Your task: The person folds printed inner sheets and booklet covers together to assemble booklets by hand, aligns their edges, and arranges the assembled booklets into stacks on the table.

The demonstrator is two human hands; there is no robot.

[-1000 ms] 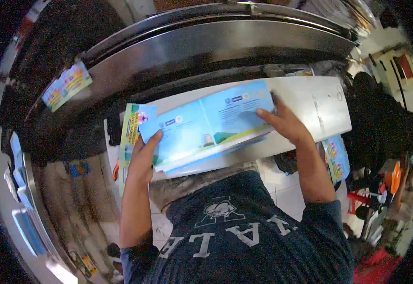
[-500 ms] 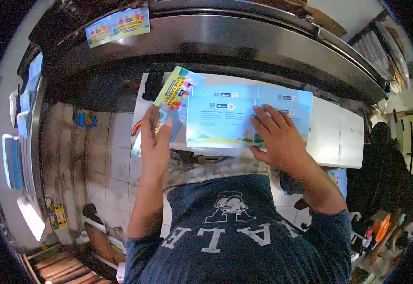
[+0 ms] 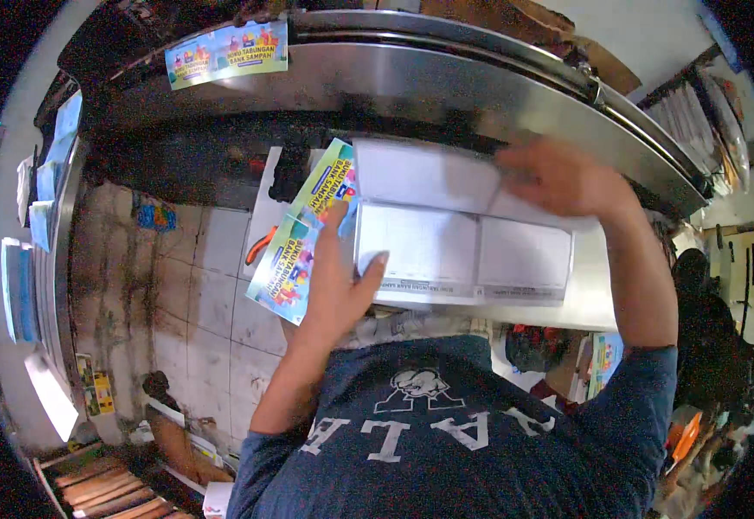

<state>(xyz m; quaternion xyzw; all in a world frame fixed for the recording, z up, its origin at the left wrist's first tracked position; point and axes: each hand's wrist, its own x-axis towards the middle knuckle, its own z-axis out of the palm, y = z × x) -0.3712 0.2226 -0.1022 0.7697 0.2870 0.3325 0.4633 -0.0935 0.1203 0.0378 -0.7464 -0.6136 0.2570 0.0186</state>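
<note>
Printed pages (image 3: 420, 246) lie flat, apparently steadied by the left hand (image 3: 342, 292), its fingers spread, grasping nothing; right hand (image 3: 563, 177) blurred, finger opening and hold indeterminable.

A dark navy T-shirt (image 3: 446, 486) covers the torso, its short sleeves (image 3: 638, 394) ending near nine and two o'clock. Toward twelve o'clock sits a pale outlined emblem (image 3: 418, 387); just beneath, large pale block letters (image 3: 387, 443) run from nine to three o'clock.
</note>
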